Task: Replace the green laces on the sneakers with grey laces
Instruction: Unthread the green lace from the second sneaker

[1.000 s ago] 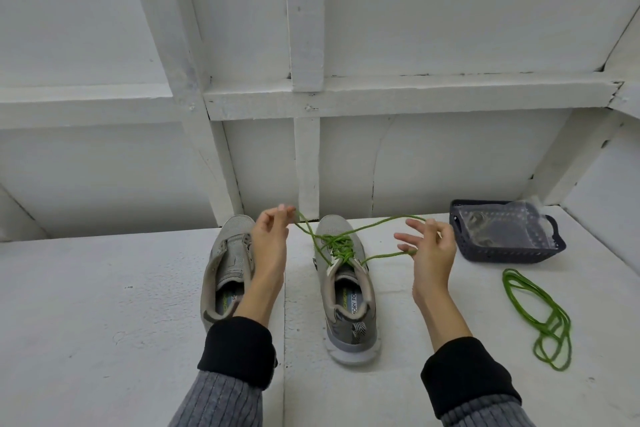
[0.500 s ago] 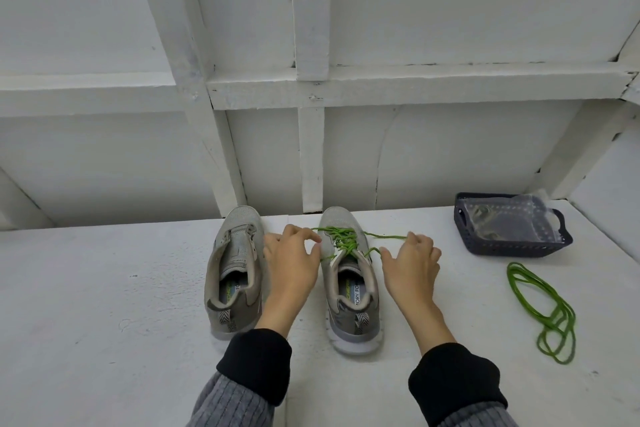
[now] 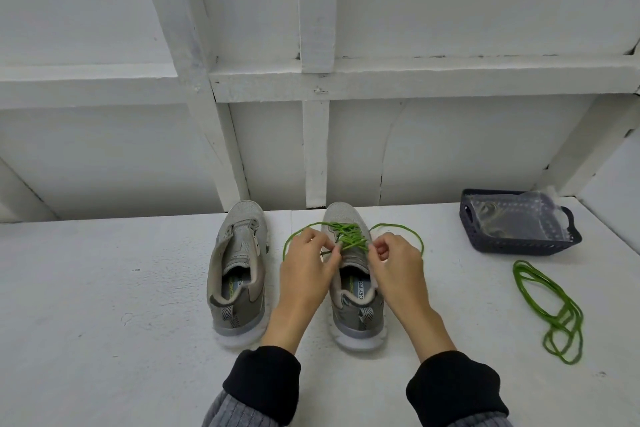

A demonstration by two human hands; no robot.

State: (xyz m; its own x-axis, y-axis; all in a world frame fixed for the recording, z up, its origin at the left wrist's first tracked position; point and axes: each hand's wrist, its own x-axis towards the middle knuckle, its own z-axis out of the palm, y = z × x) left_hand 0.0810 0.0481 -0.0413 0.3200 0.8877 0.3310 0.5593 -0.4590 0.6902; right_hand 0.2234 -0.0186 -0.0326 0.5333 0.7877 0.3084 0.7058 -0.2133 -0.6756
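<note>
Fingers of left hand [image 3: 304, 267] and right hand [image 3: 394, 263] pinching green lace [image 3: 348, 236] threaded across right sneaker [image 3: 349, 274] beside unlaced left sneaker [image 3: 239, 270], risking, probably, slack loops snagging and knotting through hasty pulling.

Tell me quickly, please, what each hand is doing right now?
Left hand: pinches the green lace.
Right hand: fingers curled at the same lace, apparently pinching it.
</note>
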